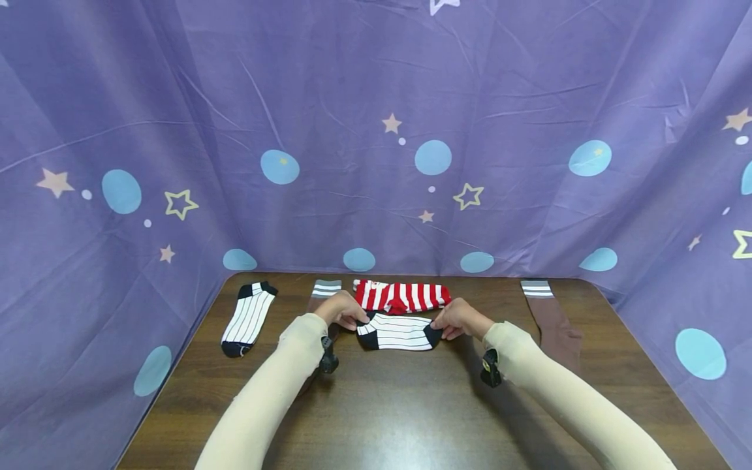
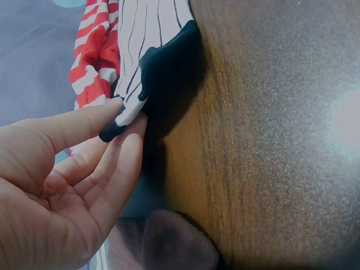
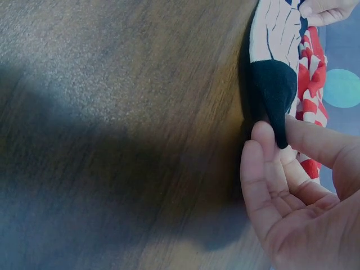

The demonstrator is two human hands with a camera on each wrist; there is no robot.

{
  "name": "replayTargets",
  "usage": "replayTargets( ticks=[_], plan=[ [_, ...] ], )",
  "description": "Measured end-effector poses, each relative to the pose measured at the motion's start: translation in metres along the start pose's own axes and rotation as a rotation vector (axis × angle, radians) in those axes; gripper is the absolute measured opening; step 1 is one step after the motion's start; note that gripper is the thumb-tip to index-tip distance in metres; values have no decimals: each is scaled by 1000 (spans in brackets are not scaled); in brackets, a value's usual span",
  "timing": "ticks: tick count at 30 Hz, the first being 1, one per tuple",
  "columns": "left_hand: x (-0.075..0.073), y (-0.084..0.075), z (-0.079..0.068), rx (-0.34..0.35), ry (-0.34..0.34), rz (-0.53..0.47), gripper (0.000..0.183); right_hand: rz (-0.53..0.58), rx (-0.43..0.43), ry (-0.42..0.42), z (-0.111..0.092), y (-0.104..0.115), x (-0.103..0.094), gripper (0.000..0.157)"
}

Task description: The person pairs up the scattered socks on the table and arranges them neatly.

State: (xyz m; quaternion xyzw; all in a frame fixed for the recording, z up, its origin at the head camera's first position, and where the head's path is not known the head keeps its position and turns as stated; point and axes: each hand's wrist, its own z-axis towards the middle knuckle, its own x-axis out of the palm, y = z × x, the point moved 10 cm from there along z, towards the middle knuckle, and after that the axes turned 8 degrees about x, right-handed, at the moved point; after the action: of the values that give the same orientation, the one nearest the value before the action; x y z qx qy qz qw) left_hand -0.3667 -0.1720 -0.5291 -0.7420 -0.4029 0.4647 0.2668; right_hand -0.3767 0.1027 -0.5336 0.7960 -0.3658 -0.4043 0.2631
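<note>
A white ankle sock (image 1: 404, 331) with thin black stripes and black heel and toe is stretched sideways between both hands. My left hand (image 1: 345, 309) pinches its cuff end between thumb and fingers; in the left wrist view the black cuff edge (image 2: 114, 130) pokes out of the pinch. At the other end, my right hand (image 1: 461, 318) pinches the black toe (image 3: 275, 90). Right behind this sock lies a red-and-white striped sock (image 1: 420, 297). A brown sock (image 1: 326, 287) with a grey-and-white striped cuff lies partly hidden beneath the left hand and forearm.
A second white striped ankle sock (image 1: 249, 316) lies flat at the table's left. Another brown sock (image 1: 552, 320) lies at the right, partly behind the right sleeve. The wooden table (image 1: 388, 405) ends at a purple curtain (image 1: 352, 130) along the back and sides.
</note>
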Motion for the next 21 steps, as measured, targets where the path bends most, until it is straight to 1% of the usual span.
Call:
replayTargets(
  ticks=[2,5,11,15,21],
  plan=[
    [0,-3,-4,5,-15,10,18,-6,-3,-6,0,0,0,11],
    [0,-4,-5,12,-33,22,26,-11,-11,-12,-1,1,0,11],
    [-1,-4,-1,33,-48,51,27,-12,-54,-28,-1,2,0,11],
    [-2,-6,-2,42,-45,63,26,-29,-67,-65,-2,4,-3,12],
    [-2,-8,-4,38,-49,71,30,-56,-76,-123,-2,7,-7,14]
  ],
)
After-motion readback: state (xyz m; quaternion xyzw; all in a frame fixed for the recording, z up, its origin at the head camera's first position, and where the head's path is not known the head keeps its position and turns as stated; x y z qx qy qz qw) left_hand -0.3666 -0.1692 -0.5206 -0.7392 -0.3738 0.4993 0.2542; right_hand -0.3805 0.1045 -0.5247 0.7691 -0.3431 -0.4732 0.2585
